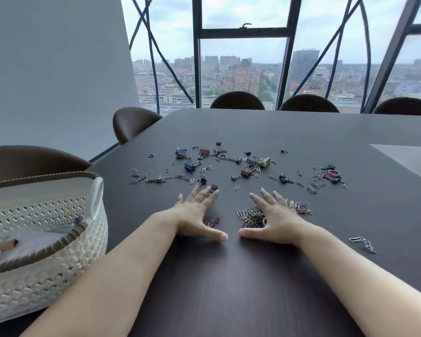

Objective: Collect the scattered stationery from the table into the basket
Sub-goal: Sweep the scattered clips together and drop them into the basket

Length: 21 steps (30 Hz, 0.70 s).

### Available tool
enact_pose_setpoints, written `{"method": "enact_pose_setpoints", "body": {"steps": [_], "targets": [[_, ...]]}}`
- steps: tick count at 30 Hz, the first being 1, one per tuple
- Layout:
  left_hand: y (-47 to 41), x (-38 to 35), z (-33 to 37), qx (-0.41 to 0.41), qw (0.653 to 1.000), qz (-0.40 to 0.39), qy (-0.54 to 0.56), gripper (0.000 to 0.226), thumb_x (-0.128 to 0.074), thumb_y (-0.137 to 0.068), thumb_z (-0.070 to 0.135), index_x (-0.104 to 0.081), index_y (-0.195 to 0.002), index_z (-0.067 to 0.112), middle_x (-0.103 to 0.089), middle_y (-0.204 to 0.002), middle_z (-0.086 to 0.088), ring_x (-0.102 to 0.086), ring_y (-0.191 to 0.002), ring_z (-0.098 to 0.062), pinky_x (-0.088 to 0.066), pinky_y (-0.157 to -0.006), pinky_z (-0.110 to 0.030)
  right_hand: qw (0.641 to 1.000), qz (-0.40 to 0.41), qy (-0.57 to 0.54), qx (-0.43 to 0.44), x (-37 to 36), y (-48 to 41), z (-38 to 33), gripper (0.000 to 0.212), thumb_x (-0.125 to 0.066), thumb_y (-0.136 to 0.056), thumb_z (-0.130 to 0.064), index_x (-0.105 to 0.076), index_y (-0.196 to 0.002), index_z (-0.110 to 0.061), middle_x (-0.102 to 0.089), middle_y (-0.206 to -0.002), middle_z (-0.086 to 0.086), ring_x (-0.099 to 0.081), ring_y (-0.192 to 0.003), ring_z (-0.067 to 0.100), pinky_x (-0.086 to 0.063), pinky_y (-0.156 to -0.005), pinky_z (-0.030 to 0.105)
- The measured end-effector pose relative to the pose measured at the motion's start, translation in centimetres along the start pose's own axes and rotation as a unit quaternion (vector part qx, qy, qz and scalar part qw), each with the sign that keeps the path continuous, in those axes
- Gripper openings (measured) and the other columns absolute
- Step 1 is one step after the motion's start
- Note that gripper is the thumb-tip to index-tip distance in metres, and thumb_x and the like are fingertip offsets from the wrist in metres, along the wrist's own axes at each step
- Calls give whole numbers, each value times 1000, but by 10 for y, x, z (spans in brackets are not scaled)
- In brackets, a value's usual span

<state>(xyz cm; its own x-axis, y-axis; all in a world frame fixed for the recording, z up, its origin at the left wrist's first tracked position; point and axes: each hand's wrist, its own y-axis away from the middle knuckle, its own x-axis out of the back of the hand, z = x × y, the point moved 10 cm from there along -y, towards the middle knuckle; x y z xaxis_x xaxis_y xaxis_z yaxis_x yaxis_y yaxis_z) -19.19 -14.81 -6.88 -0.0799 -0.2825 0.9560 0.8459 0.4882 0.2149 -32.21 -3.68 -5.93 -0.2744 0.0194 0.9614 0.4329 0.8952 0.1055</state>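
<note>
Left hand (196, 216): grip apart, flat on tabletop (229, 300).
Right hand (276, 215): grip apart, flat over paper clips (247, 215).
Basket (58, 263): 9 o'clock.

Scattered paper clips (249, 216) and binder clips (192, 164) beside white basket (58, 242).

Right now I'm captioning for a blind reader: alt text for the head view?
The left hand and right hand lie flat on a dark table over paper clips. Binder clips lie scattered beyond; a white basket stands at left.
</note>
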Motion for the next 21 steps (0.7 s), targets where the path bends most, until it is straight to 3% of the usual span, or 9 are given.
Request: {"method": "enact_pose_setpoints", "body": {"steps": [6,9,14,18,21], "targets": [[-35,18,-18,90,993,72,-13,101,-36,-72,80,10,-147,31,17,-156,4,23,-141,-22,6,-112,-58,998,26,27,-51,7,-33,17,105,-36,-65,-87,3,-148,-35,10,-158,-3,16,-144,25,7,-113,55],[-58,28,-32,125,986,105,-14,99,-33,-71,83,10,-146,35,18,-156,4,24,-140,-29,5,-108,-62,996,47,29,-74,18,-68,25,106,-36,-63,-89,4,-147,-38,11,-158,-3,15,-143,30,4,-112,59],[-83,40,-50,174,977,125,-4,96,-32,-68,86,6,-145,41,15,-156,2,20,-141,-34,2,-109,-64,997,52,36,-32,24,-121,15,97,-38,-64,-88,1,-144,-49,10,-158,-8,13,-144,30,-3,-112,63],[-98,41,-56,182,977,112,-2,92,-29,-70,85,2,-145,41,12,-157,1,16,-142,-35,2,-109,-62,999,26,45,-10,19,-143,10,86,-35,-68,-87,-8,-142,-53,3,-158,-9,10,-144,29,0,-113,61],[-102,42,-55,168,979,112,-11,84,-30,-75,81,-14,-145,39,-5,-157,1,-1,-144,-31,-4,-113,-53,998,41,41,-1,21,-144,9,70,-36,-76,-79,-26,-139,-49,-14,-157,-8,-6,-144,26,-4,-114,51]]}}
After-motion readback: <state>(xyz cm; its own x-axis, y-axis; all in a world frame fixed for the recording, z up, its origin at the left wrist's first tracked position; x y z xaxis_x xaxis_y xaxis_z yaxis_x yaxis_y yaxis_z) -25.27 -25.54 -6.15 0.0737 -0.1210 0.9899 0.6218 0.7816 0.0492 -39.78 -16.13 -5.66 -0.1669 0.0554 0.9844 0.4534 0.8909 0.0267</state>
